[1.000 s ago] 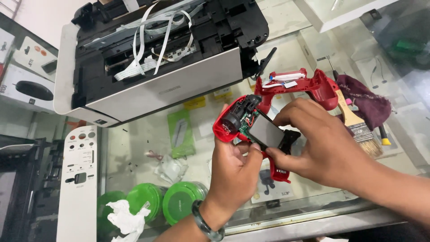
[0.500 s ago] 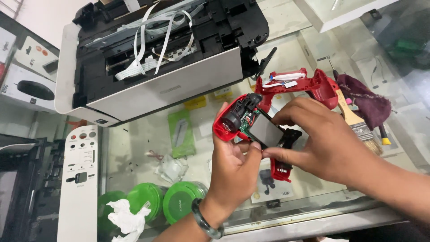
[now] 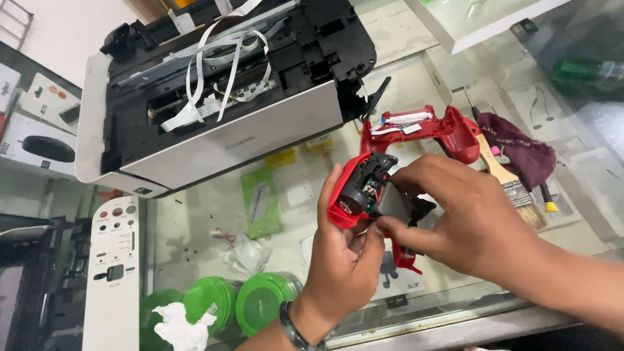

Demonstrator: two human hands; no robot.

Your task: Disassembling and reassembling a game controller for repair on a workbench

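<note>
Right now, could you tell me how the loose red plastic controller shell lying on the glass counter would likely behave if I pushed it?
The loose red plastic controller shell is a hollow half-casing, so it is probably light and stiff. On the smooth glass counter it would likely slide easily. Its curved grips may let it rock, and the white ribbon cable on it looks delicate.

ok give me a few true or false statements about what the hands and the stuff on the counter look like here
1. Both hands hold the open red controller half above the glass counter. True.
2. The left hand wears a dark wristband. True.
3. The printer has its top cover closed. False: it is open, with white ribbon cables showing.
4. The other red shell half lies inside the printer. False: it lies on the counter beside it.
5. A paintbrush lies on the counter beyond the right hand. True.
6. The round lidded tubs under the glass are blue. False: they are green.
</note>
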